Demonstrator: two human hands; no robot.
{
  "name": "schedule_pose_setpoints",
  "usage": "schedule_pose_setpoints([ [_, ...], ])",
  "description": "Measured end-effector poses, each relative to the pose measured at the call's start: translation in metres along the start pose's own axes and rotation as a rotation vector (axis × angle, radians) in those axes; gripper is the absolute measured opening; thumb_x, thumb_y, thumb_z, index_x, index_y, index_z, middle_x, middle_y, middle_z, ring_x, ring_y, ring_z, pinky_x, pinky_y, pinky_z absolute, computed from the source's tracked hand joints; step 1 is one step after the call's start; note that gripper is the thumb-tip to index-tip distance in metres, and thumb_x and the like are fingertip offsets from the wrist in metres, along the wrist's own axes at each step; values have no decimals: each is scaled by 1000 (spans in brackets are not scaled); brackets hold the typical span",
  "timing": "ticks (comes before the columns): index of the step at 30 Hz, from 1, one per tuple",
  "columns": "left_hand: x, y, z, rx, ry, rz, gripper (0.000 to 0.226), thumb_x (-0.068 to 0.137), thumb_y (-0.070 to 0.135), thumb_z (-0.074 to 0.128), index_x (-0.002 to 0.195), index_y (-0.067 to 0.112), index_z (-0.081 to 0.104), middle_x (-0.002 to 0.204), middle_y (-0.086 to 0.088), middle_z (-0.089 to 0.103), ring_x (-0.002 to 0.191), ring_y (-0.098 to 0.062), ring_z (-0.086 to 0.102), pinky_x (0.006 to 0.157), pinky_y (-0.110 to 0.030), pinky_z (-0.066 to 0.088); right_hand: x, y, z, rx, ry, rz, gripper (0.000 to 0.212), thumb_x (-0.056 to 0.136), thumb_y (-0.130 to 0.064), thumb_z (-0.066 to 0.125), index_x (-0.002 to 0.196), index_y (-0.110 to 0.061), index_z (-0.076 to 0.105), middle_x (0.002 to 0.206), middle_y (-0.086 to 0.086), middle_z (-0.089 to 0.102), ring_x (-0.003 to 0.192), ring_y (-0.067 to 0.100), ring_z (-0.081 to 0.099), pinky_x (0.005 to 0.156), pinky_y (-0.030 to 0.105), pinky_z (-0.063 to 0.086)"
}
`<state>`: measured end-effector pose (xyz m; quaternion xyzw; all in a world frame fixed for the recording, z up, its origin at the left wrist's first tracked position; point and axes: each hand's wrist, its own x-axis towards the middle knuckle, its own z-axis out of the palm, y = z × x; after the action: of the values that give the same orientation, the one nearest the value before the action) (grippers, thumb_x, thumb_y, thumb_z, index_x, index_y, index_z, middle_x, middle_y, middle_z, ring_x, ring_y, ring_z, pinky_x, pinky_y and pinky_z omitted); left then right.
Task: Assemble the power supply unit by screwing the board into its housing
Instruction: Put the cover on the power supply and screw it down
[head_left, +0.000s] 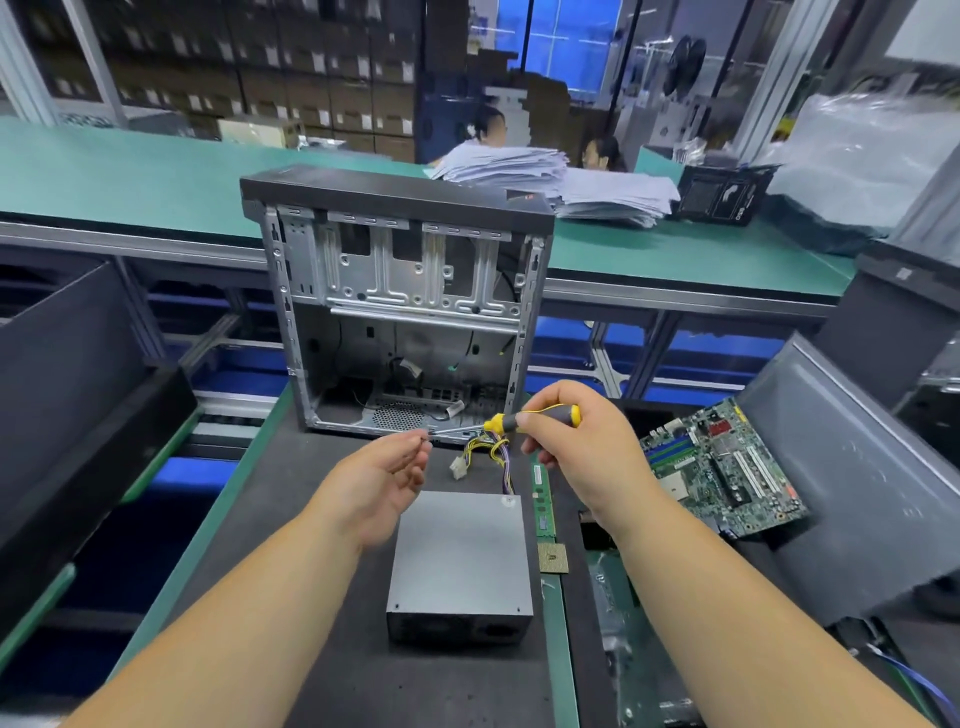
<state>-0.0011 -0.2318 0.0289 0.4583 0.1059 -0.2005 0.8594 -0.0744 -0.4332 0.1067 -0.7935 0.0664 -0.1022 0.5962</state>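
Right hand (582, 447) grips the screwdriver (519, 420); left hand (387, 480) pinches its tip above the closed power supply (460, 558), mid-counter (311, 649), open room around

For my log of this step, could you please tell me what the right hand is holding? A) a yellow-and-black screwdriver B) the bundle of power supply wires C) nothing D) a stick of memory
A: the right hand curls round the handle of the yellow-and-black screwdriver, whose tip points toward the fingertips of the left hand above the grey power supply unit.
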Motion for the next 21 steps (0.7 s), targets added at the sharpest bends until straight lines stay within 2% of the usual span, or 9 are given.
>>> schedule_pose_setpoints([
  [4,-1,1,3,-6,-34,1,8,93,8,60,94,7,68,71,1,70,58,-5,65,52,-15,51,1,1,1,-44,-9,-13,8,83,-26,70,79,-31,66,71,4,71,59,7,61,56,23,54],
  [7,-2,2,3,17,-33,9,8,92,8,61,92,8,68,71,1,70,59,-5,65,52,-15,51,0,0,0,-53,-7,-12,8,83,-26,69,78,-31,66,72,3,71,60,6,62,57,22,54],
  [14,-6,1,1,196,-13,31,8,92,5,62,93,4,69,71,0,70,60,-7,64,54,-15,52,-6,0,2,-40,-43,7,10,85,-19,69,80,-26,65,72,4,71,60,9,61,60,27,53],
  [19,-2,4,-7,256,0,20,9,93,3,60,92,2,68,68,-1,70,58,-5,63,54,-14,52,-3,-1,11,-60,-93,13,8,86,-17,70,89,-24,66,77,1,73,67,10,65,70,41,56],
  [21,2,7,-12,257,-10,7,10,94,1,58,91,2,68,67,-1,69,57,-5,63,54,-14,52,-3,0,17,-65,-88,19,8,86,-17,70,90,-23,67,79,-1,74,68,10,65,71,41,56],
])
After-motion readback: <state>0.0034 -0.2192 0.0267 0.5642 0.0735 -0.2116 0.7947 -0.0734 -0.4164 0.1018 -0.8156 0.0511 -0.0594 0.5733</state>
